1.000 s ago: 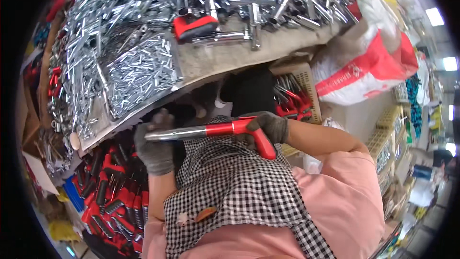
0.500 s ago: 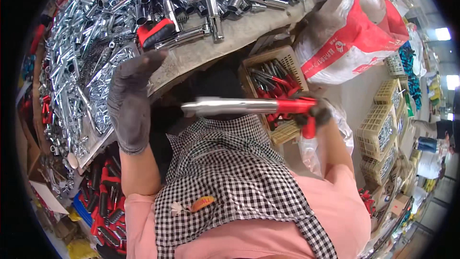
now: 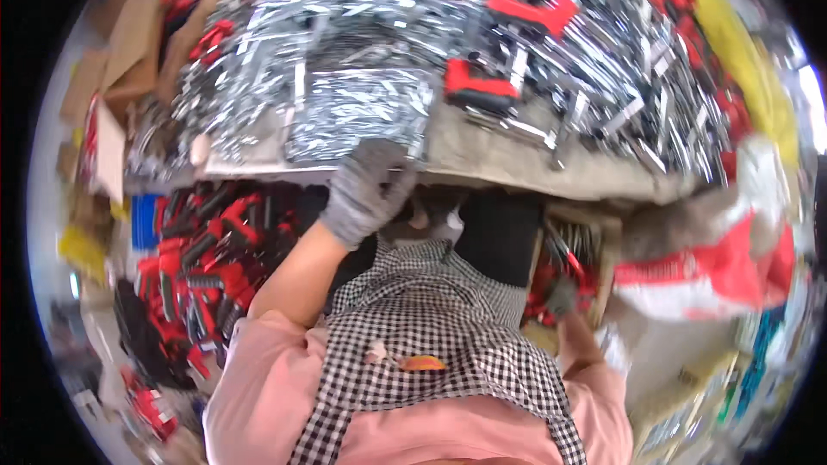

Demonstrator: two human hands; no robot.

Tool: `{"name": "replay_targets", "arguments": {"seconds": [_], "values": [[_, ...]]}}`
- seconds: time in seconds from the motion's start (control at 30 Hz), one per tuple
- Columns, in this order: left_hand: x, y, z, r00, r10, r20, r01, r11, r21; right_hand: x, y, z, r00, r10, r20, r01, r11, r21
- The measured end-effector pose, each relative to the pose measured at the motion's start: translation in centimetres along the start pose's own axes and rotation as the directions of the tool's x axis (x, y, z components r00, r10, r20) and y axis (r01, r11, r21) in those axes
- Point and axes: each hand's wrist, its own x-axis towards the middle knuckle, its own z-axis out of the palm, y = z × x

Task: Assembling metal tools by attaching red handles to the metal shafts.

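Across twelve o'clock, the bench (image 3: 534,159) carries a huge heap of chrome tools (image 3: 362,52), with red-handled pieces (image 3: 482,86) on top at one o'clock. Left hand (image 3: 366,189), gloved grey, is up at the bench edge, fingers curled against the steel pile. It looks like a reach for the next piece; closing cleanly on one tool among many is what that calls for. Right hand (image 3: 562,295) sits low at four o'clock in the crate (image 3: 603,232) of red-handled tools; its grip, blurred, I cannot tell.
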Motion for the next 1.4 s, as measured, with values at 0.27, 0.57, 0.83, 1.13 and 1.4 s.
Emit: {"name": "replay_targets", "arguments": {"seconds": [0.27, 0.57, 0.83, 1.13, 1.4], "values": [[-1.1, -2.0, -2.1, 0.992, -0.077, 0.097, 0.082, 0.995, -0.048, -3.8, 1.1, 12.4, 0.947, -0.038, -0.319, 0.304, 0.426, 0.852], [-0.2, -4.8, -0.5, 0.999, 0.024, -0.034, -0.024, 1.000, -0.015, 11.5, -8.8, -32.6, 0.919, 0.158, -0.361, 0.247, 0.485, 0.839], [-0.7, -5.5, -1.3, 0.986, 0.146, -0.079, -0.156, 0.977, -0.142, 36.2, -17.6, -42.0, 0.912, -0.208, -0.354, 0.184, 0.978, -0.100], [0.3, -8.5, -7.0, 0.999, 0.041, -0.008, -0.042, 0.995, -0.090, 40.6, -20.4, -43.4, 0.977, -0.185, 0.104, 0.210, 0.921, -0.330], [12.5, -17.8, -10.3, 0.889, -0.456, 0.030, 0.401, 0.811, 0.427, 36.6, -17.4, -46.8, 0.993, 0.000, -0.119, 0.011, 0.996, 0.093]]}}
